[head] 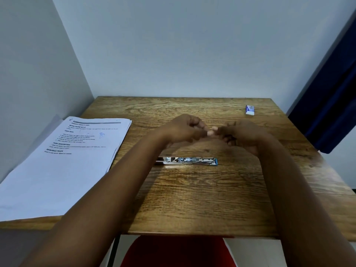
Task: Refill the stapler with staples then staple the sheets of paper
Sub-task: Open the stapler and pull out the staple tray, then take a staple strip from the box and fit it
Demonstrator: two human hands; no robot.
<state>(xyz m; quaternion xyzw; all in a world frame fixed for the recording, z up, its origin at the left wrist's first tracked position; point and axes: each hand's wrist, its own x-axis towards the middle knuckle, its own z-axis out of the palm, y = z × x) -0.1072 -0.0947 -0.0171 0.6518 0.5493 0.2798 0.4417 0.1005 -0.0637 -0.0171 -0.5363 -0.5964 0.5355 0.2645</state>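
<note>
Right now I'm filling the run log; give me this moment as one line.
left hand and right hand: fingertips together above table | stapler: open, flat, untouched | sheets of paper: left | staple box: far right

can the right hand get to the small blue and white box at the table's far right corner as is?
Probably yes: the small blue and white box lies alone on bare wooden table, nothing between it and the right hand.

Both forearms are showing bare from the lower edge of the picture all the way to the wrists, with no sleeve cuff appearing anywhere along them. The left hand (185, 130) and the right hand (237, 135) are showing no ring, watch, band or glove. Short, pale fingernails (210, 133) are showing at the fingertips. Red clothing (177, 251) is showing at the bottom, over the lap.
</note>
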